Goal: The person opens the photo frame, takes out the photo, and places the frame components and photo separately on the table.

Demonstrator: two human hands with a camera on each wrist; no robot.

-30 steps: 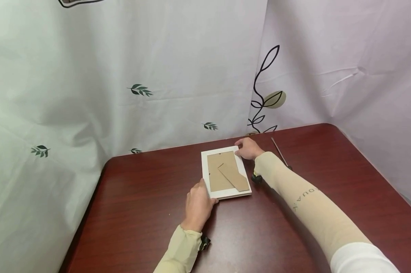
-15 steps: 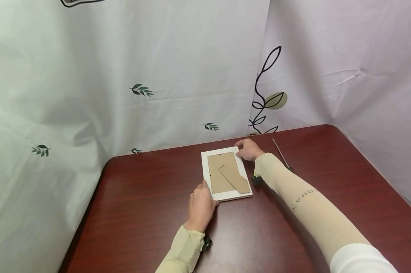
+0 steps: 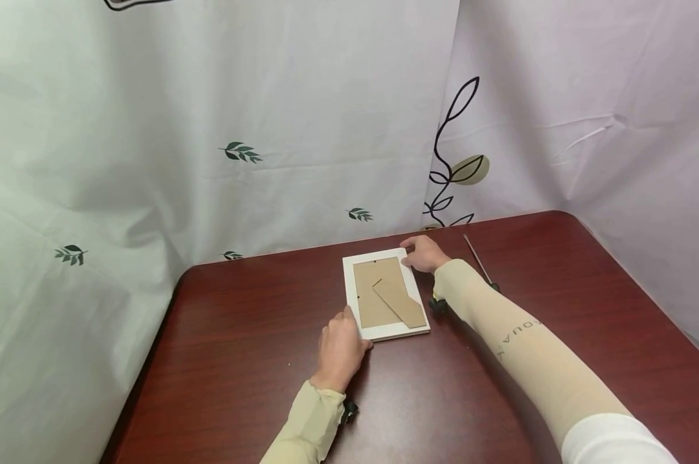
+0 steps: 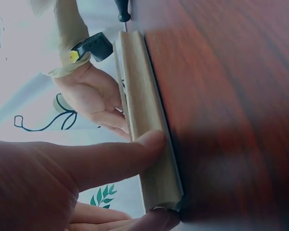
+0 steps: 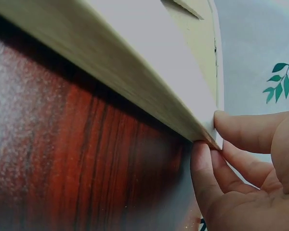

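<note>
A white rectangular picture frame with a brown cardboard back and a folded cardboard stand is lying face down near the centre of the head view, on a dark red-brown wooden table. The left hand is sitting at the frame's lower left corner, pinching it: in the left wrist view the thumb is pressing on the pale wooden edge while a finger is curling under the corner. The right hand is holding the opposite, upper right corner, its fingers closing on the tip from above and below. The frame is thus spanning diagonally between both grips. A thin dark-handled metal tool is lying just right of the right forearm.
</note>
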